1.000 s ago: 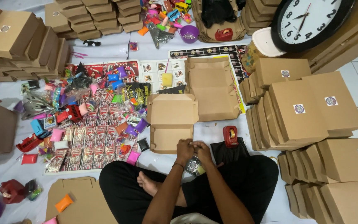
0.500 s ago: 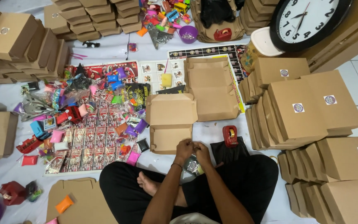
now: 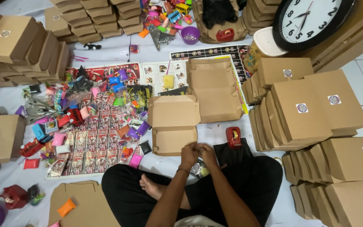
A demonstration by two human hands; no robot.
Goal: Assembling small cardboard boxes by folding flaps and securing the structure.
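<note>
White sheeting on the floor point(image 3: 232, 134) is carrying the whole job, w/ a big wall clock point(image 3: 311, 19) leaning top right. I'm reading progress off the piles: lots of brown boxes are already sitting closed and stickered, stacked at right point(image 3: 311, 109) and at upper left point(image 3: 26, 46), so I'm judging a good share done. What's left looks like plenty, since loose small toys and packets point(image 3: 93, 122) are spreading across the printed sheets at left, and flat unfolded blanks point(image 3: 215, 88) are waiting in the middle. Open box point(image 3: 174, 128), lid flipped back, is lying empty just ahead of both hands, brown card, tabs showing. Left hand point(image 3: 189, 154) and right hand point(image 3: 207, 154) are touching each other, fingers curled in around something small; can't tell what. Red tape dispenser point(image 3: 233, 137) is sitting nr the right hand.
</note>
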